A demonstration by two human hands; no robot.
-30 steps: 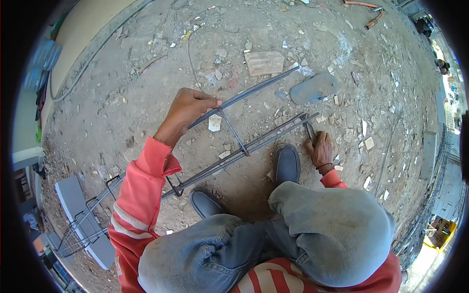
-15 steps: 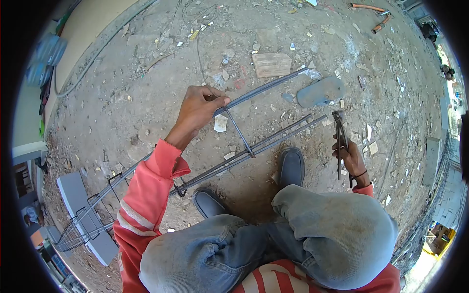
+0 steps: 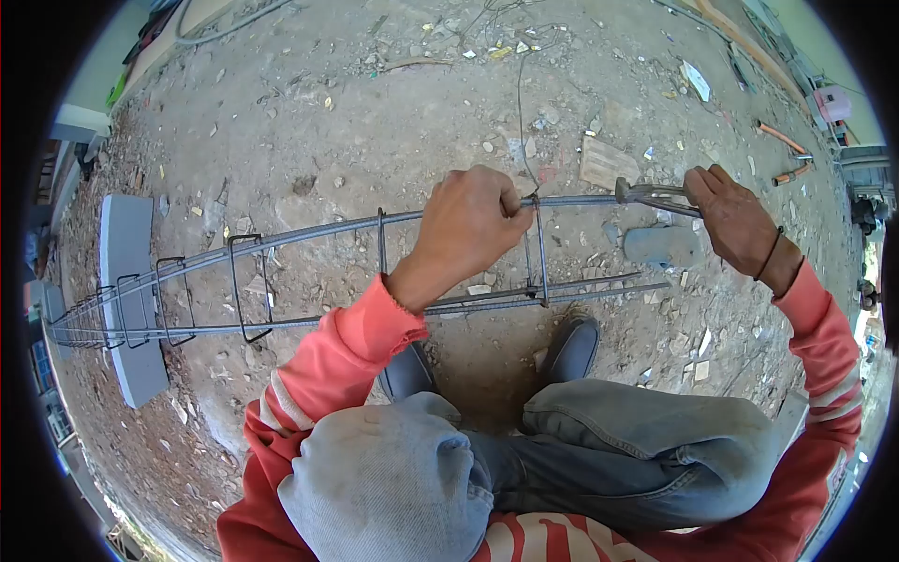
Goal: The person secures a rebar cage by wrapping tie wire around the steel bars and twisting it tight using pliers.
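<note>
My left hand is closed around the upper bar of a long rebar cage, its thumb beside a square stirrup. A thin tie wire meets the bar at that stirrup and runs away over the ground. Whether the fingers also pinch the wire is hidden. My right hand grips the handles of metal pincers. Their jaws are at the upper rebar, near its right end; whether they bite on it, I cannot tell. The lower bars lie nearer my feet.
Toward the left, the cage, with several stirrups, passes over a grey block. A wooden board piece and a worn flat sole-shaped piece lie beyond the bars. Orange pipes are at far right. Rubble covers the dirt ground.
My right hand has brought the pincers up from beside my knee to the upper bar. The cage now appears more level across the view, with my left hand still at its upper bar.
</note>
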